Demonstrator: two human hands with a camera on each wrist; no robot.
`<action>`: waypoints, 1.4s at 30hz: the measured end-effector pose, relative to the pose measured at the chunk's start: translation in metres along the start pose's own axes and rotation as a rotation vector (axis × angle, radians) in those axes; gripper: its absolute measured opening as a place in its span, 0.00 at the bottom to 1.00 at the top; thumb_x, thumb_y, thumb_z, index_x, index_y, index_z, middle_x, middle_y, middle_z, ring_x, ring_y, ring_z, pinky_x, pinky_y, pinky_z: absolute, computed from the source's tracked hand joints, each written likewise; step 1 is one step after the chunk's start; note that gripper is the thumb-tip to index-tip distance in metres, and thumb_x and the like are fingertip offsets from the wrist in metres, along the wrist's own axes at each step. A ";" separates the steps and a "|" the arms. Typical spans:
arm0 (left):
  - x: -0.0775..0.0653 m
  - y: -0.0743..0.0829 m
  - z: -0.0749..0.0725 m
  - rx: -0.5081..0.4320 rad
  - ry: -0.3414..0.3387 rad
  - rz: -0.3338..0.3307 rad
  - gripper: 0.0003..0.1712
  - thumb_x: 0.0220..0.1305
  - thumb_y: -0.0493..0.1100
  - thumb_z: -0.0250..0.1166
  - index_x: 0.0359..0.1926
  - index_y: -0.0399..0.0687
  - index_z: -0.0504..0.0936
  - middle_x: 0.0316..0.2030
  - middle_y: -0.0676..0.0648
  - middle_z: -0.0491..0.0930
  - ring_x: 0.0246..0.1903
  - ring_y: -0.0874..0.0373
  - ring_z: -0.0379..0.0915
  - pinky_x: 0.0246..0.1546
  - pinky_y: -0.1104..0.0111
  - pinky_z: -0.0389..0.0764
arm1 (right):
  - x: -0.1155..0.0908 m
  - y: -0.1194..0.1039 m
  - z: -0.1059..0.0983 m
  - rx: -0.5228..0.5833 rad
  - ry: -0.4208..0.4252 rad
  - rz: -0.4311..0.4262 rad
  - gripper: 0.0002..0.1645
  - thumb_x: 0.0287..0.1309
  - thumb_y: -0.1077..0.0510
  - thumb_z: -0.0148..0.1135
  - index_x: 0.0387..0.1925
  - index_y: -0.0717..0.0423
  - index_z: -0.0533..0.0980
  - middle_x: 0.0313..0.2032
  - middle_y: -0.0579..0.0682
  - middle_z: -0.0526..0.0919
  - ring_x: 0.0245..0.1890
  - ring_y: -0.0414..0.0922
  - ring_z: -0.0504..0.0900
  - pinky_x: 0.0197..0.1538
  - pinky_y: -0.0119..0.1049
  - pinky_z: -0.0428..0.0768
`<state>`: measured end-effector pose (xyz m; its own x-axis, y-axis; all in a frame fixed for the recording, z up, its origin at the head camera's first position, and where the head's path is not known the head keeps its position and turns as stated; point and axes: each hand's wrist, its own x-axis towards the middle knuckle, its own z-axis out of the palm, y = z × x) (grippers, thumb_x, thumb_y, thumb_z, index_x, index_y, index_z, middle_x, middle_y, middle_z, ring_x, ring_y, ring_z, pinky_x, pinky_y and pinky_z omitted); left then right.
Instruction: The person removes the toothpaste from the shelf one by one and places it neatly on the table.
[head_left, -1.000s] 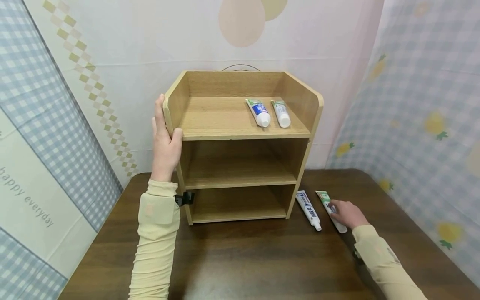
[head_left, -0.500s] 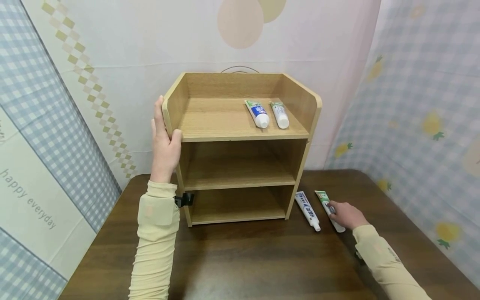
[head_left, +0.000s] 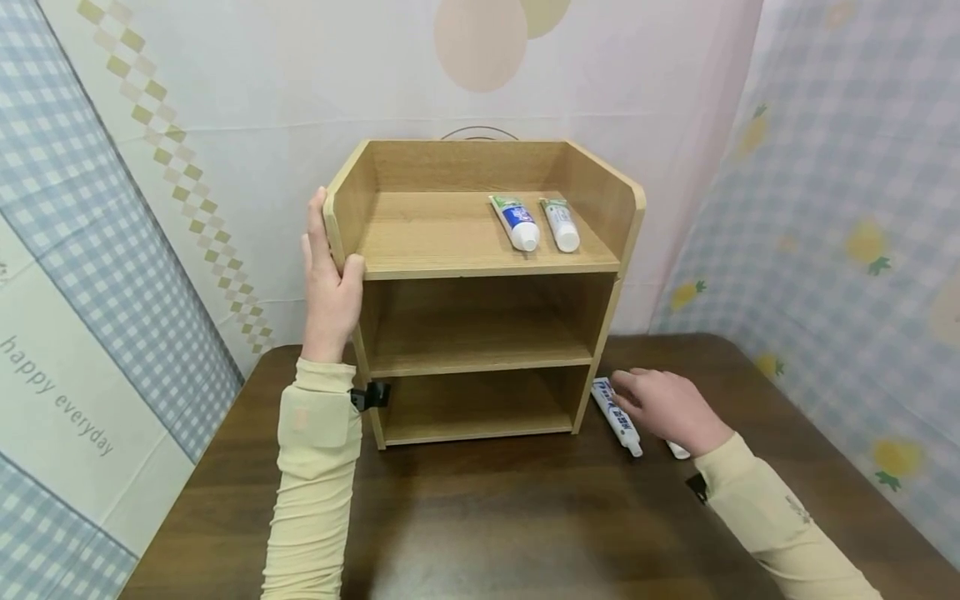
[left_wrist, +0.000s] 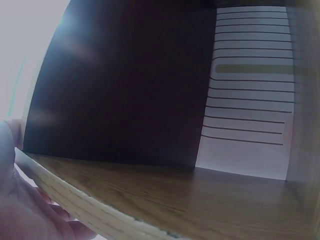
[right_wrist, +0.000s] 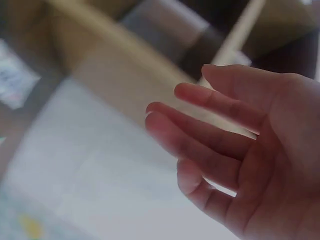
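Observation:
A small wooden shelf (head_left: 487, 272) stands on the dark table, and my left hand (head_left: 332, 292) grips the upper edge of its left side panel, thumb in front. On its top board lie a blue and white toothpaste tube (head_left: 517, 223) and a white and green toothpaste tube (head_left: 561, 225). To the right of the shelf, a white toothpaste tube with blue lettering (head_left: 618, 418) lies on the table. My right hand (head_left: 667, 408) hovers over that area, its fingers loose and holding nothing in the right wrist view. It hides most of another toothpaste tube (head_left: 678, 450), leaving only a white end visible.
The brown wooden table (head_left: 525, 533) extends around the shelf. A patterned cloth (head_left: 247, 92) hangs behind it, with checked cloth on both sides. The shelf's two lower compartments face forward.
My right hand has let go of the green and white toothpaste tube. It has lifted and shifted left, towards the blue-lettered tube. My left hand keeps its grip on the shelf.

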<state>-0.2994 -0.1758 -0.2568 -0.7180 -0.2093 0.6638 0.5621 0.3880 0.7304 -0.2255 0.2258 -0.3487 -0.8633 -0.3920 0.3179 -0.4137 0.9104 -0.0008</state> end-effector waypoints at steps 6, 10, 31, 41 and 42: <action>-0.001 0.000 -0.001 0.005 0.017 0.004 0.48 0.57 0.32 0.46 0.74 0.77 0.48 0.63 0.39 0.59 0.49 0.53 0.60 0.48 0.57 0.66 | 0.011 -0.037 -0.024 -0.043 0.176 -0.150 0.05 0.54 0.59 0.66 0.29 0.51 0.77 0.21 0.40 0.71 0.16 0.37 0.66 0.24 0.34 0.70; -0.001 -0.001 0.001 0.020 0.015 0.006 0.48 0.57 0.32 0.46 0.74 0.78 0.47 0.61 0.38 0.60 0.48 0.52 0.60 0.47 0.57 0.66 | 0.016 -0.048 -0.030 -0.048 0.252 -0.181 0.04 0.53 0.58 0.67 0.31 0.50 0.79 0.24 0.41 0.77 0.16 0.38 0.67 0.24 0.35 0.72; -0.001 0.000 0.003 0.061 0.020 0.003 0.48 0.58 0.35 0.46 0.74 0.80 0.46 0.64 0.41 0.59 0.50 0.51 0.58 0.48 0.54 0.66 | 0.078 -0.073 -0.096 0.075 0.546 -0.171 0.14 0.60 0.56 0.62 0.46 0.58 0.79 0.36 0.54 0.83 0.28 0.49 0.76 0.31 0.45 0.74; -0.001 -0.001 0.005 0.050 0.032 0.030 0.47 0.59 0.33 0.46 0.75 0.76 0.46 0.66 0.43 0.58 0.51 0.52 0.57 0.49 0.57 0.64 | 0.113 -0.077 -0.100 0.107 0.571 -0.167 0.19 0.62 0.56 0.60 0.51 0.62 0.75 0.39 0.60 0.79 0.36 0.55 0.74 0.40 0.49 0.74; 0.000 -0.001 0.005 0.050 0.034 0.032 0.47 0.59 0.33 0.46 0.75 0.76 0.45 0.67 0.44 0.57 0.52 0.52 0.56 0.50 0.56 0.64 | 0.118 -0.078 -0.101 0.109 0.567 -0.174 0.20 0.62 0.56 0.60 0.52 0.62 0.75 0.39 0.60 0.79 0.36 0.55 0.74 0.41 0.49 0.74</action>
<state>-0.3018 -0.1720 -0.2587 -0.6853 -0.2262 0.6922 0.5628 0.4387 0.7005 -0.2658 0.1218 -0.2158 -0.5040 -0.3748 0.7781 -0.5877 0.8090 0.0090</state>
